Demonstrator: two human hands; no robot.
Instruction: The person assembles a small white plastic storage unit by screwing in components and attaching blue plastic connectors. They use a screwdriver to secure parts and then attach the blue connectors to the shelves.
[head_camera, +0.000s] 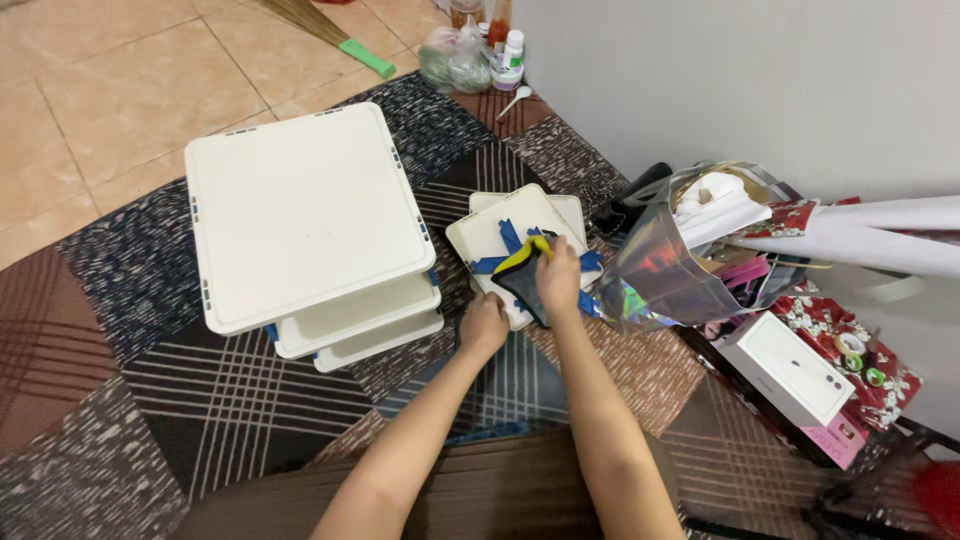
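Head view, looking down on a patchwork rug (140, 260) where a person sits at work. Landmark for all positions: the small white tray (480, 235) lying flat near the middle of the rug.

Right hand (557, 275): over the near right part of the tray, fingers closed on a dark cloth (520, 285) with a yellow edge, pressing it down onto the tray. The grip looks suited to rubbing the surface. Blue pieces (510, 238) lie on the tray under and around the cloth; whether they are tape or plastic parts cannot be told.

Left hand (484, 322): at the near edge of the tray, fingers curled together on or against the rim, apparently steadying it so it does not slide under the rubbing. Whether it truly clamps the rim is not visible.

A second tray seems to lie beneath the first, its corner showing on the far right side.

Left of the tray: a stack of larger white trays (300, 215), three levels visible with blue fittings between them, set well apart, out of the way of the hands.

Right of the tray, just beside it: a shiny bag (660, 270) stuffed with paper rolls. Further right, a white box (790, 365) rests on patterned wrapping.

Beyond the tray, against the wall (700, 80): bottles (508, 55) and a plastic bag (452, 60); a broom (330, 30) lies on the floor tiles
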